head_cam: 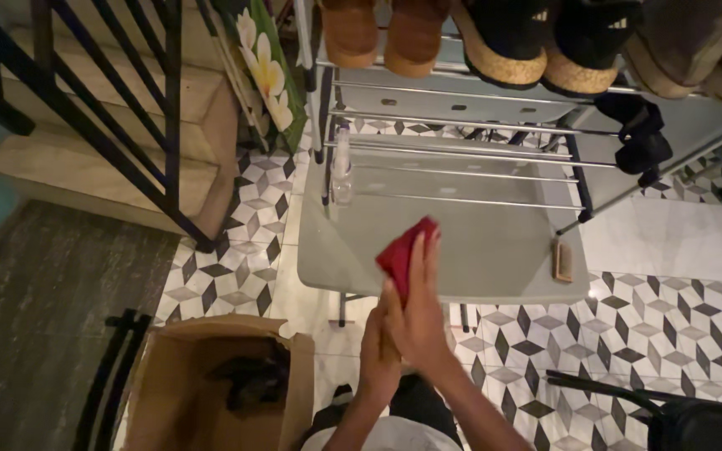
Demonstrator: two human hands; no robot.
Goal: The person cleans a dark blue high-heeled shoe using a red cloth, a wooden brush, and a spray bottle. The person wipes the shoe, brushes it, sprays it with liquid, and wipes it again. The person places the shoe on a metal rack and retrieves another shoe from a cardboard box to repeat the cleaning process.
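**Operator:** While I look down from the head camera, my right hand (418, 313) is closed around a red cloth (405, 253), thumb and fingers pinching its lower end. My left hand (378, 355) is tucked just behind and below, pressed against the right wrist; I cannot tell whether it grips anything.

**Observer:** Where is the cloth relative to the table?

**Operator:** It is held up over the near edge of the grey table (478, 259), not lying on it. By my reading, I am readying the cloth in hand, with wiping not yet begun. A next move would need the cloth lowered flat onto the top, keeping away from the clear spray bottle (342, 171) and the small brush (561, 261).

**Observer:** And how does it sit?

**Operator:** Its long axis runs roughly upright in the picture, leaning slightly right, with the free end pointing away from me toward the shoe rack (495, 125). A cardboard box (169, 384) sits at my lower left.
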